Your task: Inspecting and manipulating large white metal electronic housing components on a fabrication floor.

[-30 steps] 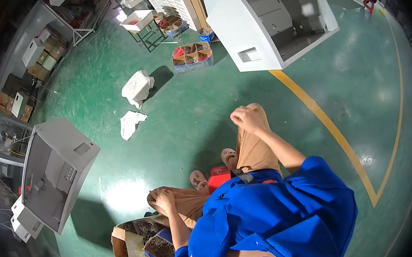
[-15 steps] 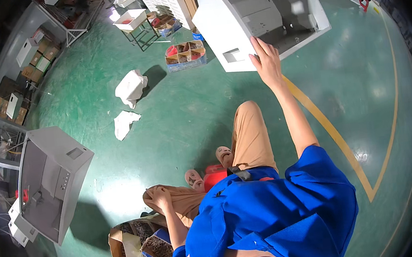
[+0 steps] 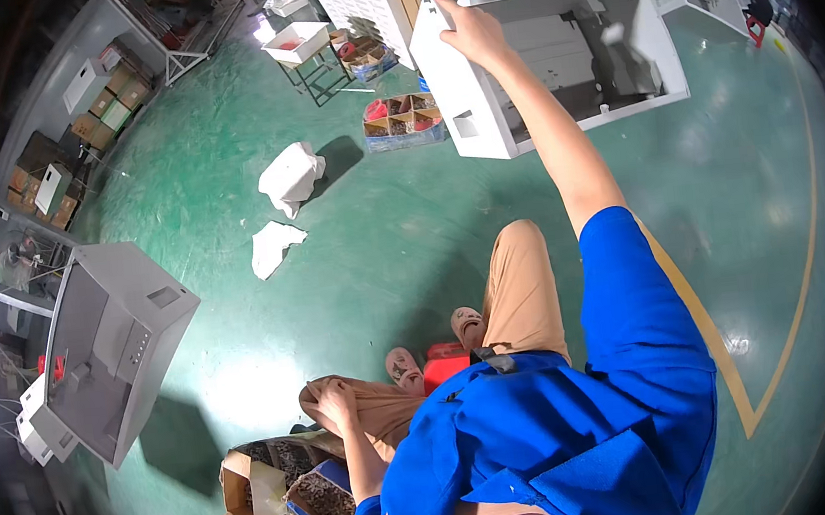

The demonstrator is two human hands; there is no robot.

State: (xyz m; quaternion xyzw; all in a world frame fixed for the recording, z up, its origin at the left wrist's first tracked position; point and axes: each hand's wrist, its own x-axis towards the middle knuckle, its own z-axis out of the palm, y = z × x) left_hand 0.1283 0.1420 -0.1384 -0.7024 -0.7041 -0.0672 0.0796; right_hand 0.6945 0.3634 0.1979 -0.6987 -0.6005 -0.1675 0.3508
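Observation:
A large light-grey metal cabinet [image 3: 479, 125] with a wide dark opening stands ahead of me, right of centre. My right hand [image 3: 475, 35] is stretched out to its upper left corner. The index finger reaches the corner, where a small red spot shows at its tip, and the hand holds nothing. Whether the fingertip presses on the metal cannot be made out. My left hand [image 3: 335, 403] lies over my bent left knee, fingers loosely spread on the brown trouser leg. Below it sits a cardboard box of small dark parts [image 3: 322, 498].
Another grey cabinet [image 3: 159, 284] stands tilted in view at the left. White crumpled wrapping [image 3: 291, 177] and a flat white piece [image 3: 276, 247] lie on the green floor. A divided box of parts [image 3: 403, 123] and a white tray on a stand [image 3: 298, 43] are farther off. Yellow lines [image 3: 746, 413] mark the floor.
My right hand has moved from the cabinet's lower front edge up to its upper left corner, the index finger now extended. The left hand stays on the knee. The view has shifted slightly.

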